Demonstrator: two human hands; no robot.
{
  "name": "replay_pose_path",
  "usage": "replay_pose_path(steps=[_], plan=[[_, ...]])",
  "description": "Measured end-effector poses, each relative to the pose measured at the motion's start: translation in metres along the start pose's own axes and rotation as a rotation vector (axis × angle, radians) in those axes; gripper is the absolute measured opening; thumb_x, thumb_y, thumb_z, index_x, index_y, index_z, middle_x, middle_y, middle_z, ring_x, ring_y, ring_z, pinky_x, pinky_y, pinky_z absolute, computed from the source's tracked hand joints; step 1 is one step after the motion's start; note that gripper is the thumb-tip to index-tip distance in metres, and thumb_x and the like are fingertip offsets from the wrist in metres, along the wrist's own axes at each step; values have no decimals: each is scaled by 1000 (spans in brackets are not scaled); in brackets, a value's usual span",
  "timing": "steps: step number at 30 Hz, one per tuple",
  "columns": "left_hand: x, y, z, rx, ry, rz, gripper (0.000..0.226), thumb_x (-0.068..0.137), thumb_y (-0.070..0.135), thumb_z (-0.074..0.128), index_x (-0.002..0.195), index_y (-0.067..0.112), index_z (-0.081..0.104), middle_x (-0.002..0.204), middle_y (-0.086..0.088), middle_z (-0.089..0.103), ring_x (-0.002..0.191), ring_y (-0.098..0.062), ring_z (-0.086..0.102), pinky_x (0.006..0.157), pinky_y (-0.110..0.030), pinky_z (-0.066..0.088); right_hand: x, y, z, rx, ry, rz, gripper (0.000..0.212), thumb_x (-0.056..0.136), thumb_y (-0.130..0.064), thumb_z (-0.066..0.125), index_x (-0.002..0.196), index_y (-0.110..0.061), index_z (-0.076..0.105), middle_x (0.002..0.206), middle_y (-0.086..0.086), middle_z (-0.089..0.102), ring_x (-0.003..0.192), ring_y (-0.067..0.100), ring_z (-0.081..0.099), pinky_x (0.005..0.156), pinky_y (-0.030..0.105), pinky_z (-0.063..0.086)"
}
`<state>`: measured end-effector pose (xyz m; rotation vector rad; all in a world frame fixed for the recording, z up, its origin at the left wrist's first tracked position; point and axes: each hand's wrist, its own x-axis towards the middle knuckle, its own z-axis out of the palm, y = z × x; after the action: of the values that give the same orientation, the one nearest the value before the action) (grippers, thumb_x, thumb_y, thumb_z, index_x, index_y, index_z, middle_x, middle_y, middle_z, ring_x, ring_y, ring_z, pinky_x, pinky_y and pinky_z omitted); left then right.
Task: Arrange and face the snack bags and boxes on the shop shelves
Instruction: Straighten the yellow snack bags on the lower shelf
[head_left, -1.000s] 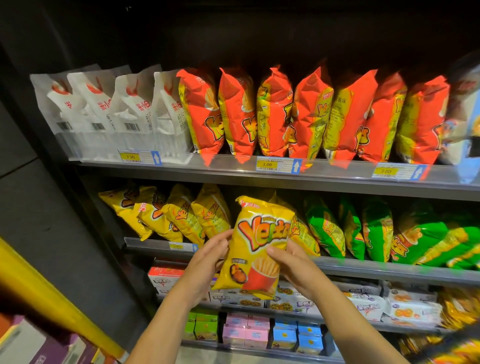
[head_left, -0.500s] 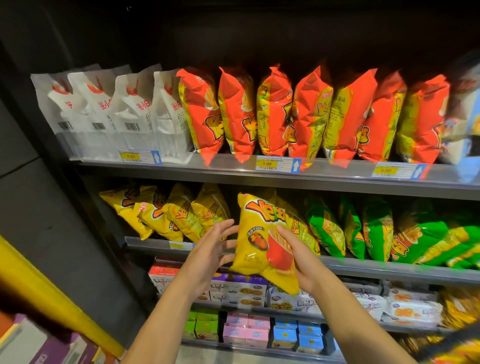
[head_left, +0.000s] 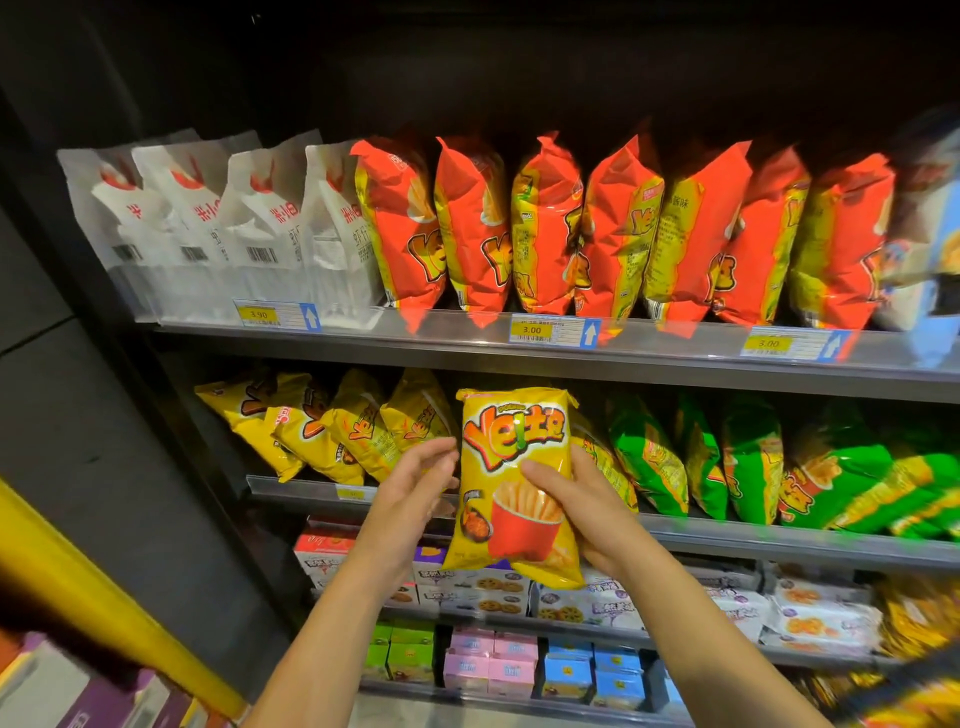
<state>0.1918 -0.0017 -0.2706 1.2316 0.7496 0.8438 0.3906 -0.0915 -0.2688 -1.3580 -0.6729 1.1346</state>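
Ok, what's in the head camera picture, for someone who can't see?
The right hand grips a yellow fries bag upright before a shelf of yellow bags and green bags; the open left hand is beside it.

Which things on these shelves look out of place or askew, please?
At the right end of the second shelf, the green bags have slumped sideways. At its left end the yellow bags lean left, fronts not facing out. A loose bag is off the shelf, gripped by the right hand.

Dim shop, lit shelves; edges blurred w/ colour fringing, wide-angle bend.
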Motion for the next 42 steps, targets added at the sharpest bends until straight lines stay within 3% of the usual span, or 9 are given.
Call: replay_pose_path(steps=[4, 7, 14, 18, 23, 28, 32, 37, 42], plan=[[-4, -4, 11, 249, -99, 2, 58, 88, 57, 74, 138, 42, 49, 138, 18, 55, 120, 1, 60, 81, -17, 57, 0, 5, 11, -321, 89, -126, 65, 83, -42, 85, 133, -32, 45, 123, -6, 69, 105, 12, 73, 85, 35, 63], [-7, -10, 19, 365, -71, 46, 66, 90, 39, 77, 141, 42, 36, 136, 24, 42, 118, 7, 50, 76, -6, 52, 1, 12, 13, -356, 36, -155, 79, 79, -51, 85, 139, -34, 38, 130, -7, 65, 111, 12, 71, 91, 41, 62], [-4, -13, 1, 95, -75, -47, 75, 79, 31, 83, 142, 43, 45, 138, 6, 62, 115, -9, 70, 83, -27, 61, -1, 16, -2, -106, -7, -130, 58, 89, -63, 55, 135, -26, 53, 131, 2, 67, 114, 19, 70, 91, 39, 60], [-6, -15, 3, 50, -123, -22, 72, 79, 25, 80, 142, 39, 48, 132, 17, 61, 110, 3, 69, 82, -25, 60, 3, 22, -2, -34, -30, -67, 47, 92, -54, 58, 130, -28, 64, 128, -5, 73, 123, 16, 67, 101, 43, 54], [-2, -28, 4, 255, -32, 63, 63, 89, 23, 82, 137, 47, 49, 145, 15, 48, 133, -6, 51, 94, -28, 58, 0, 19, 1, -132, -8, -137, 47, 89, -52, 62, 129, -27, 62, 120, -7, 75, 111, 8, 71, 91, 29, 58], [-7, -24, 11, 289, -29, 80, 46, 97, 26, 73, 129, 53, 52, 141, 5, 54, 121, 1, 59, 84, -16, 56, 2, 19, 4, -173, 13, -206, 47, 87, -46, 67, 129, -28, 56, 129, 1, 68, 111, 2, 69, 87, 22, 57], [-12, -23, 16, 345, -68, 53, 70, 80, 47, 81, 132, 62, 37, 142, 21, 47, 125, 3, 55, 87, -18, 55, 2, 23, 4, -225, 18, -251, 53, 86, -46, 69, 132, -28, 52, 129, 0, 63, 108, 5, 69, 87, 29, 60], [-8, -23, 12, 289, 6, 32, 75, 84, 36, 85, 145, 44, 42, 136, 16, 61, 124, -3, 60, 92, -26, 58, 5, 29, -6, -190, 14, -275, 51, 92, -48, 71, 135, -24, 57, 131, 4, 66, 113, 17, 69, 83, 34, 62], [-6, -22, 7, 117, -60, -9, 73, 77, 43, 85, 143, 33, 55, 130, 6, 73, 121, -17, 70, 99, -45, 59, 7, 30, -12, -150, -48, -204, 61, 89, -42, 66, 145, -21, 52, 138, 1, 66, 122, 9, 67, 96, 28, 58]])
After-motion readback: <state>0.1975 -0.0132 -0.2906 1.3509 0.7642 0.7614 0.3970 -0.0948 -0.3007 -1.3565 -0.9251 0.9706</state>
